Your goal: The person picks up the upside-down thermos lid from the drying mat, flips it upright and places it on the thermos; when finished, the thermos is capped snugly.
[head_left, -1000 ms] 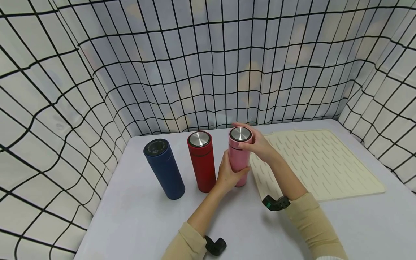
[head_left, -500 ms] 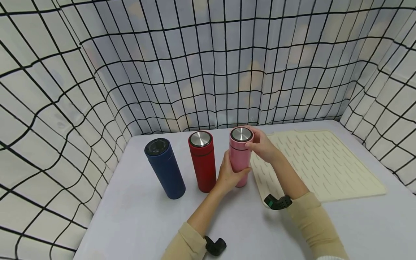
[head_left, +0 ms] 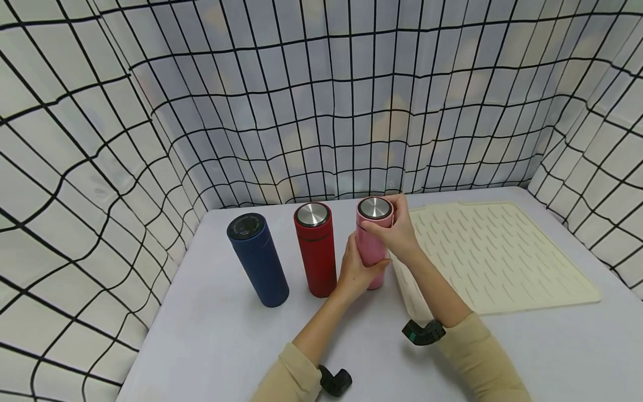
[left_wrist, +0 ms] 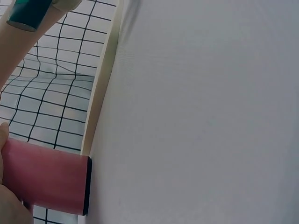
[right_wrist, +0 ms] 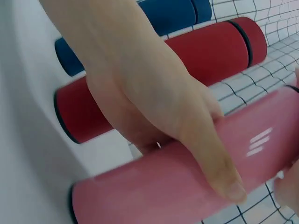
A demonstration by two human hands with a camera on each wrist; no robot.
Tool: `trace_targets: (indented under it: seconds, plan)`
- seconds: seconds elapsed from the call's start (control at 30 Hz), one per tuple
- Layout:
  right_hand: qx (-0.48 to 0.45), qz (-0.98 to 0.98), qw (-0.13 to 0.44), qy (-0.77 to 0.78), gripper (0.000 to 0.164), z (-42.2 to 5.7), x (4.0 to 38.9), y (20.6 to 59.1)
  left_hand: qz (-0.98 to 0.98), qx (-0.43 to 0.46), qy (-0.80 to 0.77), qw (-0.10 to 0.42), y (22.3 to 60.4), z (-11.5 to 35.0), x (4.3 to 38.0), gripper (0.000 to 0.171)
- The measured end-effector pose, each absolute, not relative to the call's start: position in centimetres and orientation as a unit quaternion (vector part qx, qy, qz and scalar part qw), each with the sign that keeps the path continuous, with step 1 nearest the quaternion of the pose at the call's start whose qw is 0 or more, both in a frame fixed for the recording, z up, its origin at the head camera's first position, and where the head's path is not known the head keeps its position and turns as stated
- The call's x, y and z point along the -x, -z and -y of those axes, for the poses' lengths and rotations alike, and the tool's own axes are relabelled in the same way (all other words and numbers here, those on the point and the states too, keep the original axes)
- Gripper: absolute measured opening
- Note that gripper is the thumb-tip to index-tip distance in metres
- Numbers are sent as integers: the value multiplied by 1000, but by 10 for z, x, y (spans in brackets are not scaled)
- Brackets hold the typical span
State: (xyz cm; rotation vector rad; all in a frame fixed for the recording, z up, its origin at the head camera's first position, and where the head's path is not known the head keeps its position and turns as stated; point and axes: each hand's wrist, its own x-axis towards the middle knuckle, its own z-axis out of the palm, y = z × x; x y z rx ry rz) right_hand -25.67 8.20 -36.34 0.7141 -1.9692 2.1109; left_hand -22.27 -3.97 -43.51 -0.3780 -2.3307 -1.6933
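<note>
A pink thermos (head_left: 370, 245) with a steel-topped lid (head_left: 375, 207) stands upright on the table between both hands. My left hand (head_left: 354, 272) grips its lower body, thumb across the front, as the right wrist view also shows. My right hand (head_left: 400, 230) holds it near the top, with the thumb across the front just below the lid's rim. In the left wrist view the lower part of the pink thermos (left_wrist: 49, 177) meets the white tabletop. Left of it stand a red thermos (head_left: 317, 254) with a steel top and a blue thermos (head_left: 259, 262) with a black top.
A cream ridged mat (head_left: 497, 251) lies on the right side of the white table (head_left: 216, 346), its left edge close by the pink thermos. Black netting (head_left: 331, 111) over pale cloth encloses the back and sides.
My right hand has turned about the top of the pink thermos, its thumb swinging left across the front and its wrist dipping lower. The left hand keeps its grip low on the body.
</note>
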Motion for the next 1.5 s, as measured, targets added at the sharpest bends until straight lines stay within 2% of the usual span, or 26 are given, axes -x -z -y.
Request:
trace_targets:
  seconds: [0.17,0.23,0.43,0.6,0.7,0.8,0.93,1.03,1.23,1.5]
  plan:
    - [-318,607,-8,-728,59,-92,264,367,797,125,583,99,438,40,224,82]
    - [-329,596,-28,-732,60,-95,266,367,799,121,582,87,439,40,224,82]
    - [-293,624,-2,-725,68,-95,268,366,804,129,574,89,437,40,224,81]
    - [-346,584,-55,-733,64,-98,273,364,805,135,569,98,437,40,224,81]
    - [-349,588,-54,-727,62,-98,274,362,808,133,565,103,437,42,225,80]
    - [-337,610,-34,-716,69,-96,273,360,805,131,569,103,436,43,225,79]
    - [-360,593,-59,-718,77,-95,276,360,803,125,575,99,435,43,225,80]
    - [-373,581,-70,-720,73,-96,277,361,805,121,573,99,434,45,226,80]
    - [-326,611,-32,-721,63,-94,272,355,808,131,565,108,434,44,227,79]
    - [-397,577,-94,-708,60,-106,281,358,810,132,564,93,434,41,226,80]
